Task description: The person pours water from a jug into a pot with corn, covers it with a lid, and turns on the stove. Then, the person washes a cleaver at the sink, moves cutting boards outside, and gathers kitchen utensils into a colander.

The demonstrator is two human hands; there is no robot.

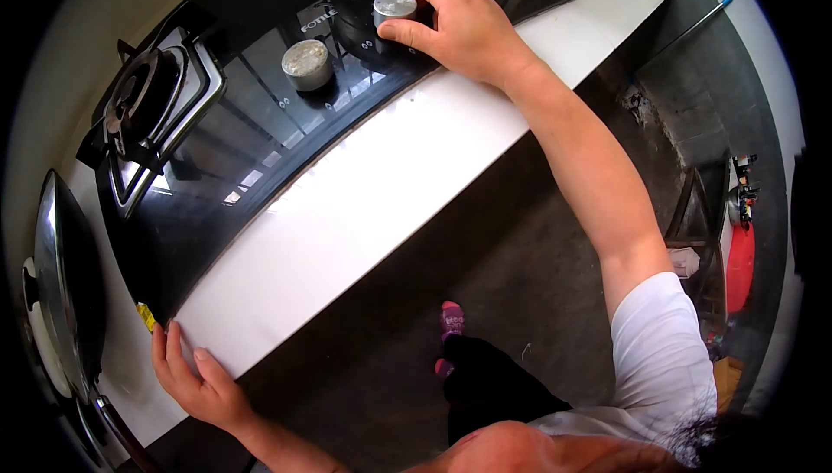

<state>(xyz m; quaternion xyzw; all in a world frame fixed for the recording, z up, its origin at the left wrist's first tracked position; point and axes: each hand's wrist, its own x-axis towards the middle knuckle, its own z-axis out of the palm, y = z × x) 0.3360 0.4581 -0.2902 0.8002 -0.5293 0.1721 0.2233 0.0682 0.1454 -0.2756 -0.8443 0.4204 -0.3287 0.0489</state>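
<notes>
Nearest us, one white sleeve (663, 343), and along that arm we find the right hand (472, 35), thumb and fingers pinched round a metal knob (394, 5) on the black gas hob (251, 157). Two knobs, we count; the second knob (307, 66) sits untouched nearby. One burner (139, 96) shows whole. We see the left hand (208, 395), loosely spread, by one yellow label (146, 315). Beside it, one pan (54, 248), contents unclear to us.
</notes>
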